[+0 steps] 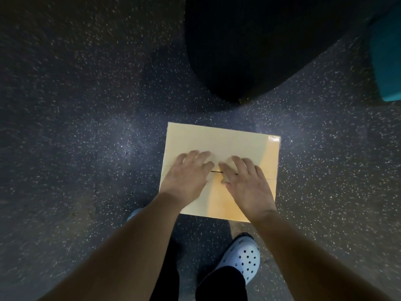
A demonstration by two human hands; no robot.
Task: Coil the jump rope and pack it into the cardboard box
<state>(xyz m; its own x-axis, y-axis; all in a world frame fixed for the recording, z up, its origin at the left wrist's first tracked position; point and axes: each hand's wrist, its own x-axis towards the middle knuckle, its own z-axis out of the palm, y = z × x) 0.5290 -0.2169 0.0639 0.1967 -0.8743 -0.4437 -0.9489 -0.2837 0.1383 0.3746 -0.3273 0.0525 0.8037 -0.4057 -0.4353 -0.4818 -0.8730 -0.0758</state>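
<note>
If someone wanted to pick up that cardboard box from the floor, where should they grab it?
Probably by its two short side edges, one hand coming from each side. The cardboard box lies flat on the floor with flaps closed, and its broad top offers nothing to pinch; both hands now press there.

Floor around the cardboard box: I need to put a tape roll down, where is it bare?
Speckled floor left of the cardboard box is bare. Between box and teal block too. Crowded: the black shape beyond it, clog near, both hands on top.
</note>
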